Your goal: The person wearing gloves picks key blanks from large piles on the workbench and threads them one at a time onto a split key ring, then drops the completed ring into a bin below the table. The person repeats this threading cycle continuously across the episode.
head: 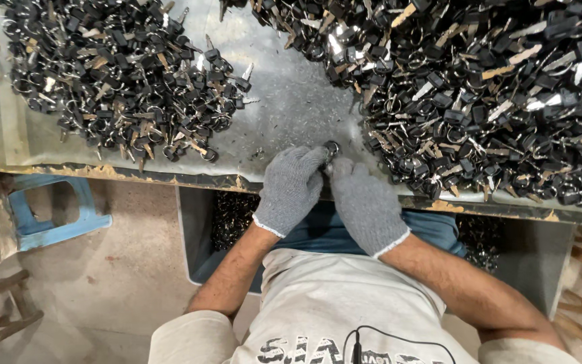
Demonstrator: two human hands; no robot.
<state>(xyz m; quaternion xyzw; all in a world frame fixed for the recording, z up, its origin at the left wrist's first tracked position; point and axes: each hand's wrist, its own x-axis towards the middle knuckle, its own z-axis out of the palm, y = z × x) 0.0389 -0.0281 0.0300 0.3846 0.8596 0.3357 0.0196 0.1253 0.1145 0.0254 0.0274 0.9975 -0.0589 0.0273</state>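
My left hand (292, 187) and my right hand (365, 202), both in grey knit gloves, meet at the near edge of a grey metal table (291, 111). Their fingertips pinch a small key ring with a black-headed key (332, 147) between them. A big heap of black-headed keys on rings (479, 87) lies just right of my hands. A second heap of the same keys (119, 81) lies at the far left of the table.
A grey bin (197, 236) with more keys sits under the table in front of my lap. A light blue plastic stool (55, 212) stands on the concrete floor to the left. Wooden pieces lie at the lower left and right edges.
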